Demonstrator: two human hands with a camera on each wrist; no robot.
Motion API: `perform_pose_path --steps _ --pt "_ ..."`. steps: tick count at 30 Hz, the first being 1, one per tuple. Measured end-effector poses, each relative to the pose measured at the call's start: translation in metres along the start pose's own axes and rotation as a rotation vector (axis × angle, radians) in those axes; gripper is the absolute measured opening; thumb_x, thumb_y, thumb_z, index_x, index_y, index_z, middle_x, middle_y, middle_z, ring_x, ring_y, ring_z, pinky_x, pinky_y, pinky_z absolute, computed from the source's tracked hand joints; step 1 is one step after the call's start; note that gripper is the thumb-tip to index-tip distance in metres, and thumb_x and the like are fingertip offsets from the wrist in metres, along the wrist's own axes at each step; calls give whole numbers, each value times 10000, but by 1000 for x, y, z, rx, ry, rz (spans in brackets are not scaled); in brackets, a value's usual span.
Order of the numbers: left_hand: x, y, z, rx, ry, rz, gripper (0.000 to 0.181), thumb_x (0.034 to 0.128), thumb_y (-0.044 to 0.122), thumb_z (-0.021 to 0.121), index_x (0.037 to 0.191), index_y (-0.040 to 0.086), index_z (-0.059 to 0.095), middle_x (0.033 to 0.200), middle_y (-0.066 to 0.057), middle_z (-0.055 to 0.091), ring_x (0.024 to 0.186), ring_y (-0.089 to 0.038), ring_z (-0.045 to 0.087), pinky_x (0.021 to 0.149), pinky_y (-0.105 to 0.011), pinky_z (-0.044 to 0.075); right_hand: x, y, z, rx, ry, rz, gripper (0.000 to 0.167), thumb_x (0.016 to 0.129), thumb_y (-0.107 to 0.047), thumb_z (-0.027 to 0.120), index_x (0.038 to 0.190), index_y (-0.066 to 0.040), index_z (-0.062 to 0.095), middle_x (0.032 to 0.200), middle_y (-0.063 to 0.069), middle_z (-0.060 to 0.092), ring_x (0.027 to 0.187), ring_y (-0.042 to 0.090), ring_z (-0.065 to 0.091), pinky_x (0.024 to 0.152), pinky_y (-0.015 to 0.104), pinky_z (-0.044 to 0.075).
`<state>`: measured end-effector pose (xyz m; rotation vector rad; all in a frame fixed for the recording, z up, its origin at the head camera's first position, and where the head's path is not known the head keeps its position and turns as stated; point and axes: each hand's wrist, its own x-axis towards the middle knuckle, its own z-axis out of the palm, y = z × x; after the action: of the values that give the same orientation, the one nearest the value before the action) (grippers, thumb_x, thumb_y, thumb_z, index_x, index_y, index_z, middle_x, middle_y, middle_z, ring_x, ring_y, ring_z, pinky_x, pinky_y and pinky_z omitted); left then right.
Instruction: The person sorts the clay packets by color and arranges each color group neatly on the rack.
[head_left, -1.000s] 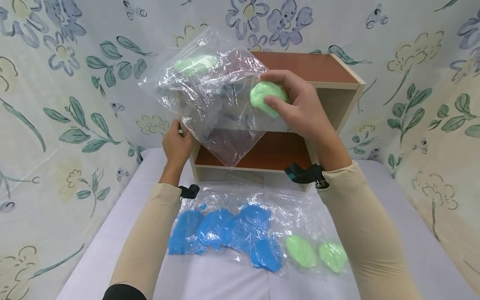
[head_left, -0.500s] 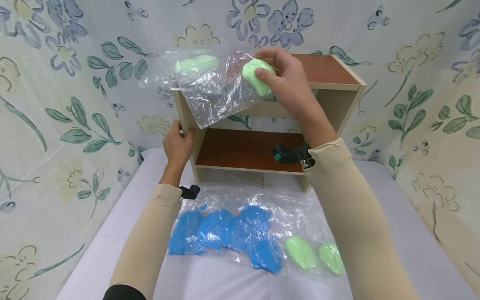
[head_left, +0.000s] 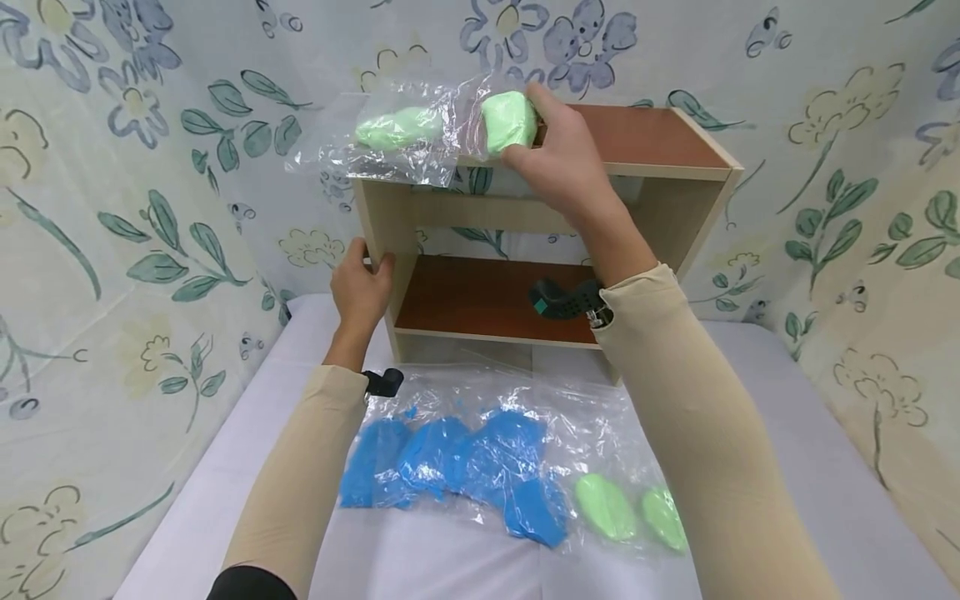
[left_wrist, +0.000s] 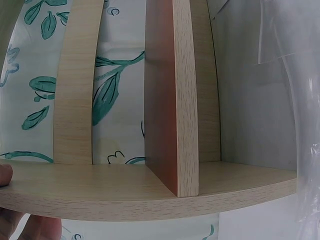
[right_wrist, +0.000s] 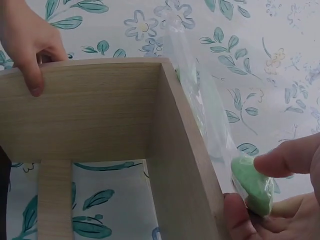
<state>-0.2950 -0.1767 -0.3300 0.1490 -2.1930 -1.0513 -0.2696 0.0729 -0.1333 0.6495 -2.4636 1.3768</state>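
Observation:
At the upper left of the small wooden shelf [head_left: 498, 300], my right hand [head_left: 558, 158] grips a light green lump [head_left: 508, 122] inside a clear plastic bag [head_left: 420, 171]. A second green lump [head_left: 397, 129] lies in the same bag, over the left part of the top board. In the right wrist view, thumb and fingers pinch the bagged green lump [right_wrist: 252, 185] beside the top board. My left hand [head_left: 362, 283] holds the front edge of the shelf's left side panel [left_wrist: 100, 185], its thumb inside and fingers outside.
In front of the shelf, a clear bag with several blue pieces [head_left: 468, 462] lies on the white-covered table [head_left: 450, 558]. Two more green lumps [head_left: 606, 507] in clear plastic lie to its right. Floral cloth [head_left: 847, 208] hangs behind and at both sides.
My right hand has moved left and slightly up with the bag. The bag's hanging lower part has drawn up, uncovering the shelf's middle. The left hand keeps its hold.

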Motion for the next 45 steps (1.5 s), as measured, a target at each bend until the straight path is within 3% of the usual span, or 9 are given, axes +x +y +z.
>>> perform_pose_path --steps 3,6,11,13,17,22,29,36,45 --pt "0 1 0 -3 -2 -2 293 951 272 612 1156 61 609 1170 -147 722 955 -329 742 777 -479 582 1 -5 1 -151 11 -19 293 926 -183 557 1211 -127 525 1052 0 531 926 139 511 747 243 423" --pt "1 1 1 -3 -3 -1 289 952 272 608 1146 57 612 1158 -147 726 959 -325 743 790 -479 577 1 -10 0 -316 -22 -33 259 938 -268 530 1151 -124 561 1002 12 562 907 159 515 736 270 412" --pt "0 2 0 -12 1 -4 295 952 271 605 1154 57 615 1167 -147 724 959 -323 742 780 -477 581 3 -13 1 -526 -54 -16 483 958 -382 493 1396 -184 536 1136 106 561 1113 237 427 915 357 355" --pt "0 2 -1 -16 1 -5 295 951 271 608 1154 57 616 1169 -148 723 959 -323 741 777 -475 583 3 -11 2 -528 -35 -7 550 954 -391 501 1473 -212 470 1269 120 514 1211 251 367 981 382 322" --pt "-1 2 0 -17 0 -4 286 947 266 615 1140 56 618 1159 -147 725 953 -324 743 777 -472 581 3 -5 1 -440 -48 -55 521 974 -338 517 1468 -176 481 1443 96 475 1174 244 467 948 366 410" --pt "-1 2 1 -15 0 -11 295 947 269 614 1156 61 619 1165 -143 725 960 -320 742 781 -466 585 7 1 1 -415 -159 -133 467 1019 -319 500 1450 -138 498 1365 96 567 1081 215 524 921 356 451" --pt "-1 3 0 -14 5 -13 305 957 267 605 1177 56 613 1173 -147 722 975 -324 737 785 -472 591 14 4 6 -451 -158 -192 429 1029 -319 481 1416 -137 520 1137 92 568 919 193 444 778 310 348" --pt "0 4 0 -10 11 -4 294 952 256 617 1163 52 616 1162 -151 726 965 -328 740 788 -473 586 15 5 7 -479 -151 -178 457 1032 -337 469 1444 -140 491 1196 97 573 961 202 457 795 321 361" --pt "-1 4 1 -11 17 -7 288 951 267 614 1143 53 623 1148 -154 730 969 -329 740 795 -476 587 14 6 12 -546 -125 -161 486 1033 -390 454 1471 -179 460 1380 65 571 1104 217 531 928 401 421"
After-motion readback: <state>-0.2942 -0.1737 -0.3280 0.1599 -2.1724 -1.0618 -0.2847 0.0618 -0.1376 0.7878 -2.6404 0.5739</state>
